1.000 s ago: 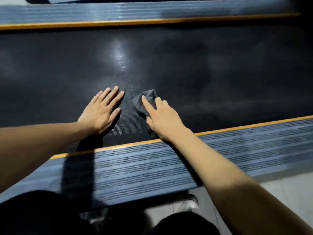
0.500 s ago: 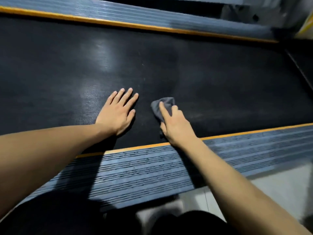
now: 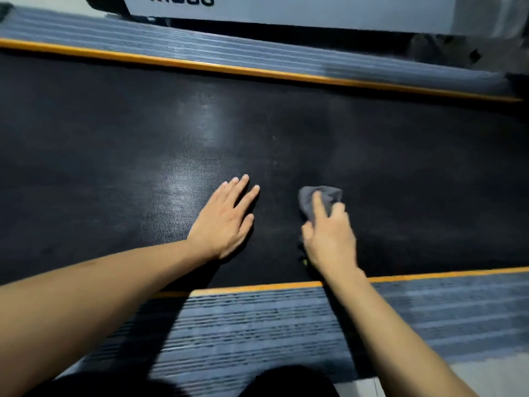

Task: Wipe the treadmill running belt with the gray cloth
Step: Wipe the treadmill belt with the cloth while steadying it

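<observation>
The black textured running belt (image 3: pixel 286 124) fills the middle of the view. My left hand (image 3: pixel 226 222) lies flat on it, palm down, fingers straight and slightly spread. To its right, my right hand (image 3: pixel 329 239) holds the bunched gray cloth (image 3: pixel 332 194) down on the belt. The index finger lies along the top of the cloth while the thumb and other fingers curl round it. Most of the cloth is hidden under that hand. A gap of bare belt separates the two hands.
A grey ribbed side rail with an orange strip (image 3: pixel 286 325) runs along the near edge of the belt, and a matching rail (image 3: pixel 229 50) along the far edge. White treadmill housing (image 3: pixel 286 12) stands behind. Pale floor (image 3: pixel 501 376) shows at the bottom right.
My right hand has slid the cloth to the right, so the gap to my left hand has widened. The view has shifted, and the white housing now shows at the top.
</observation>
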The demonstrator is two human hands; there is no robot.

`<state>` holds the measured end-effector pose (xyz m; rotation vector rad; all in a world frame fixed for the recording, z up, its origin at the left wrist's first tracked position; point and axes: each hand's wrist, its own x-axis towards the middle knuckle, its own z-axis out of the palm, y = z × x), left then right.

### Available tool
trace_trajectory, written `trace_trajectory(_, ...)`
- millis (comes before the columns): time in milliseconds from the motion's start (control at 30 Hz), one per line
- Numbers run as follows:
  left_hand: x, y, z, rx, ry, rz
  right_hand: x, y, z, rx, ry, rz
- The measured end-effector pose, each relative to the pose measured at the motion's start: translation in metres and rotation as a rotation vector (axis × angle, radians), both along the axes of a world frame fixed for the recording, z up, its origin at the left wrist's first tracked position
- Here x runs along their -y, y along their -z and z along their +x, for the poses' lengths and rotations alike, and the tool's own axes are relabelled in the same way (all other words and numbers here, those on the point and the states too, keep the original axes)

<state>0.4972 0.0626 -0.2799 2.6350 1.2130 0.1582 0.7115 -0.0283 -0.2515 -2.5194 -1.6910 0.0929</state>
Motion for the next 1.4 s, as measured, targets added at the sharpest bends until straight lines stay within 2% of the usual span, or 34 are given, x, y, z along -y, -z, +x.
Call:
trace_trajectory(67, -0.003, 0.002, 0.0, 0.06, -0.038, -0.019, -0.015, 0.005, -0.026, 0.001, -0.151, 0.042)
trace_trajectory(133, -0.014, 0.003, -0.001, 0.062, -0.071, -0.015, -0.043, 0.008, -0.037, -0.047, -0.168, 0.049)
trace_trajectory(367, -0.098, 0.003, -0.021, -0.059, -0.173, 0.066, -0.191, 0.011, -0.015, -0.054, 0.0, 0.078)
trace_trajectory(567, -0.146, 0.008, -0.038, -0.043, -0.301, 0.104, -0.29, 0.013, 0.027, 0.091, 0.015, 0.194)
trace_trajectory(733, -0.146, 0.015, -0.032, -0.055, -0.298, 0.127, -0.328, 0.03, 0.018, -0.098, 0.257, 0.304)
trace_trajectory(800, -0.148, 0.016, -0.032, -0.063, -0.301, 0.128, -0.336, 0.03, -0.014, -0.027, 0.146, 0.285)
trace_trajectory(933, -0.146, 0.016, -0.032, -0.072, -0.29, 0.139, -0.34, 0.029, -0.092, 0.013, -0.272, 0.227)
trace_trajectory(1033, -0.148, 0.013, -0.035, -0.061, -0.272, 0.127, -0.336, 0.028, -0.091, 0.017, -0.396, 0.199)
trace_trajectory(1100, -0.147, 0.011, -0.037, -0.061, -0.263, 0.126, -0.333, 0.03, -0.053, 0.076, -0.306, 0.208)
trace_trajectory(1167, -0.145, 0.011, -0.036, -0.05, -0.274, 0.128, -0.325, 0.032, 0.0, 0.092, -0.078, 0.223)
trace_trajectory(1267, -0.144, 0.014, -0.034, -0.039, -0.294, 0.128, -0.305, 0.033, 0.054, 0.03, 0.173, 0.241)
trace_trajectory(1400, -0.144, 0.016, -0.031, -0.021, -0.317, 0.131, -0.312, 0.036, 0.03, -0.044, 0.142, 0.282)
